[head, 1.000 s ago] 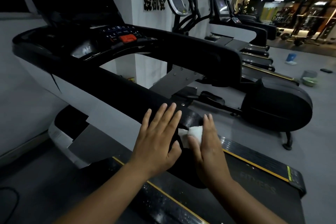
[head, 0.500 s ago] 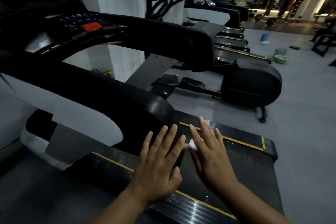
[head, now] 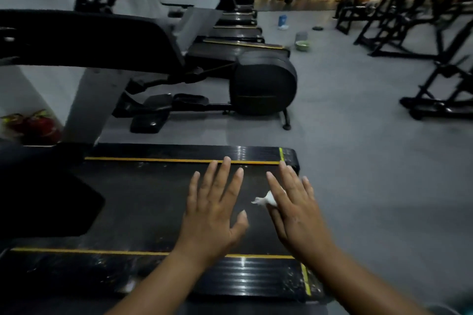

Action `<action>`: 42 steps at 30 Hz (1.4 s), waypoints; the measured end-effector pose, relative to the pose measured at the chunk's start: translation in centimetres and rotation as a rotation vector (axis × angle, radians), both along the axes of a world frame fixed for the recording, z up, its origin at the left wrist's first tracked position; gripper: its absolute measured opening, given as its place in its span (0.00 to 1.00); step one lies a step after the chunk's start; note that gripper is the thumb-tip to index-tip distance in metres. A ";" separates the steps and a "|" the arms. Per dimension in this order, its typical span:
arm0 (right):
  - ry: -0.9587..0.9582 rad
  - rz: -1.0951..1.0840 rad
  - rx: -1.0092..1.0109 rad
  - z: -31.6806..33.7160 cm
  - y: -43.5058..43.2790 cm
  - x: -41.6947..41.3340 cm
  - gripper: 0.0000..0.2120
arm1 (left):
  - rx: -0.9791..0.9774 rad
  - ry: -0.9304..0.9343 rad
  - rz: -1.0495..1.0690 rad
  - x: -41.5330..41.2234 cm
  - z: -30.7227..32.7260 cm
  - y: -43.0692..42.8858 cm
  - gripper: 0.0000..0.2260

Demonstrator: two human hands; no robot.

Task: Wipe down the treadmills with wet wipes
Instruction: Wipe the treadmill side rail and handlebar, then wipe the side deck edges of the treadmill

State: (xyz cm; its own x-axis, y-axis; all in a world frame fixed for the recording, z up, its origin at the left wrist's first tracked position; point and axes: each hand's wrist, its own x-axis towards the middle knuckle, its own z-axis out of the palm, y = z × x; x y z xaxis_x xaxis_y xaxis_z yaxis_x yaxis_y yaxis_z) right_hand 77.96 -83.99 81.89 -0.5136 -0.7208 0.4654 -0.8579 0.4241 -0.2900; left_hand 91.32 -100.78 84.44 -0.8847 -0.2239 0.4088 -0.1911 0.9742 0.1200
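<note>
Head view.

Partly hidden: small crumpled white wet wipe, mostly covered by the right hand. Only a tuft is shown at the thumb side, over the black treadmill belt with yellow edge stripes. The wipe appears to be pinched between thumb and forefinger, with the other fingers straight and spread. Contact with the belt cannot be told.

Left hand: flat, fingers spread, nothing held, just beside the right.

Blurred red object by the wall: not identifiable.

Containers on the grey floor: one green bowl, one grey tub just behind it, one blue container farther off. Contents are not seen.

Counted: two hands, one wipe, one black elliptical trainer.
</note>
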 end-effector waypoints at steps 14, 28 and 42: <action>-0.226 -0.309 0.082 -10.7 19.3 -8.0 0.27 | 0.080 -0.318 -0.168 -11.7 -10.2 14.6 0.35; -0.402 -0.486 0.241 -27.0 23.4 -9.3 0.25 | 0.201 -0.525 -0.316 -17.7 -28.1 18.3 0.34; -0.504 -0.326 0.270 -59.8 23.0 -15.4 0.22 | 0.218 -0.669 -0.253 -22.7 -62.8 20.7 0.34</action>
